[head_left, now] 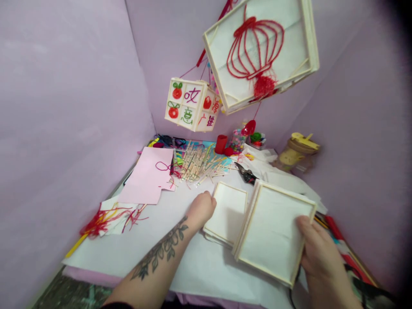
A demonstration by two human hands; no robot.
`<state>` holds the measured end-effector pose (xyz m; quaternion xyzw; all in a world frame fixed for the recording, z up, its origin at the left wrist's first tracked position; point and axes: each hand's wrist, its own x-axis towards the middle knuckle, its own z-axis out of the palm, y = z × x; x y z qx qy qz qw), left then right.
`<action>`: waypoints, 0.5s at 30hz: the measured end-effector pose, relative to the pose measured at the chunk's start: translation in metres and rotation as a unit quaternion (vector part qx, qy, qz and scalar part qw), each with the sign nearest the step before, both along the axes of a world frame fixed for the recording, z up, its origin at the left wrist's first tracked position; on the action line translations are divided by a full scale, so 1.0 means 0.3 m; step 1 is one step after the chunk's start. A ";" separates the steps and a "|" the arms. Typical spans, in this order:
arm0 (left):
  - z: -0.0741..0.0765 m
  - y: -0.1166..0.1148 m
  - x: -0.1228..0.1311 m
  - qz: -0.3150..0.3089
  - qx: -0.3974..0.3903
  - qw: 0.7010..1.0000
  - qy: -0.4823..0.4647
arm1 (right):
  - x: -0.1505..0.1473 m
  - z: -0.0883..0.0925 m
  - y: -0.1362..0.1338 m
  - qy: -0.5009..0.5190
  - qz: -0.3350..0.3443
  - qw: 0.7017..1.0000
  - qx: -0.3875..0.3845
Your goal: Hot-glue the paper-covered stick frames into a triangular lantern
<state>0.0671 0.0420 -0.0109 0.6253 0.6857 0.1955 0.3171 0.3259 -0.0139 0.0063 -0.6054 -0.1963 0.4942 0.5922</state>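
Note:
My left hand [202, 210] is closed at the left edge of a small paper-covered stick frame [229, 212], its fingertips partly hidden; more such frames seem stacked beneath it. My right hand [317, 244] grips the right side of a larger stack of paper-covered frames [275, 231], thumb on the top sheet and fingers underneath. The larger stack is tilted and overlaps the right edge of the small one. Beyond both lie black pliers [246, 172] and a pile of thin wooden sticks [196, 163].
A big frame with a red lantern design [257, 56] and a painted box lantern [185, 103] hang overhead. Pink paper [146, 178] and red yarn [96, 221] lie left. A lidded brown cup [298, 150] and a red cylinder [221, 144] stand at the back.

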 end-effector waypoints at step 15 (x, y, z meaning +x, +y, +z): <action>0.222 -0.219 -0.360 0.121 0.099 0.943 -0.293 | -0.034 0.046 0.009 0.032 -0.028 0.997 0.061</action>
